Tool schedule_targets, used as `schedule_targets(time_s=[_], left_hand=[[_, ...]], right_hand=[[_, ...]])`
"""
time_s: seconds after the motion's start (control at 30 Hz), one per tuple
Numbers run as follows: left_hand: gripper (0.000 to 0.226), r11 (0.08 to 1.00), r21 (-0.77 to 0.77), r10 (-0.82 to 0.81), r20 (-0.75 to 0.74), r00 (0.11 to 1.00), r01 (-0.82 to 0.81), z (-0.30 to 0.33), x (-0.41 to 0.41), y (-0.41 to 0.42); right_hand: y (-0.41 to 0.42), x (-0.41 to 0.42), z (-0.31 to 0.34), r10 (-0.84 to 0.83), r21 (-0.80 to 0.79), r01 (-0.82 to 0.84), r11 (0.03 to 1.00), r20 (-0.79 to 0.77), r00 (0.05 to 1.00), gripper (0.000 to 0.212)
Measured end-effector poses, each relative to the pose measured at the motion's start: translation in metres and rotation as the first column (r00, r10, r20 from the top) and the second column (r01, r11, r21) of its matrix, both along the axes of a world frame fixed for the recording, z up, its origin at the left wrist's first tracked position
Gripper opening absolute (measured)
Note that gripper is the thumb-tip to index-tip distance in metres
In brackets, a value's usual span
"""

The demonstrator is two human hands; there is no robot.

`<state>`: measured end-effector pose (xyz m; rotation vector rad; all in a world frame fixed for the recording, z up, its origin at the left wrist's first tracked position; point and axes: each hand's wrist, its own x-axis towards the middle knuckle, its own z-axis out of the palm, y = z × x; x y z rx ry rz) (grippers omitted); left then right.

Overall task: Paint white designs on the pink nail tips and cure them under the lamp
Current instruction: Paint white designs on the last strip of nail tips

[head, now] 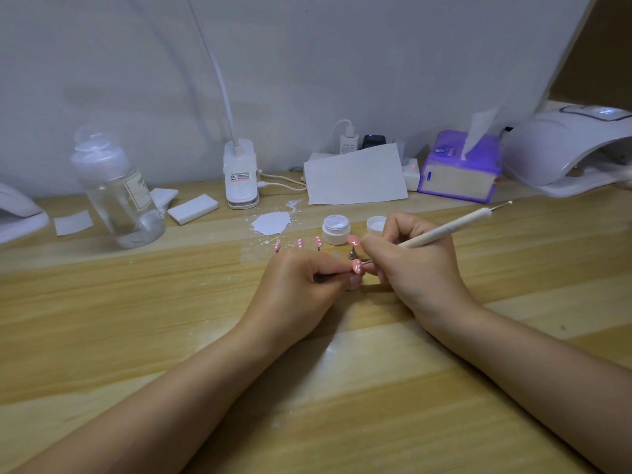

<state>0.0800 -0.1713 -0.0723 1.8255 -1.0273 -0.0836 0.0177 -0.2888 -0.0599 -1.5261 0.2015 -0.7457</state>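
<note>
1. The left hand [301, 278] pinches a pink tip [356, 265] over the table [136, 319].
2. The right hand [410, 258] grips the dotting pen [444, 230], touching that tip.
3. Four tips [318, 241] behind already have white dots.
4. I think the lamp [567, 148] comes later.

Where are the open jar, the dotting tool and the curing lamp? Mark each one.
open jar [336, 230], head view, on its white side wall.
dotting tool [444, 230], head view, on the middle of its cream handle.
curing lamp [561, 145], head view, on its white domed top.
</note>
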Motion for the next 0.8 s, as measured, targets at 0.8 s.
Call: schedule_targets(time_s=[0.8], left_hand=[[0.012, 1.0, 0.012, -0.009, 0.073, 0.997, 0.008, 0.0, 0.0007, 0.0004]], right_hand=[[0.0011, 0.0, 0.003, -0.014, 0.06, 0.012, 0.998, 0.026, 1.0, 0.038]])
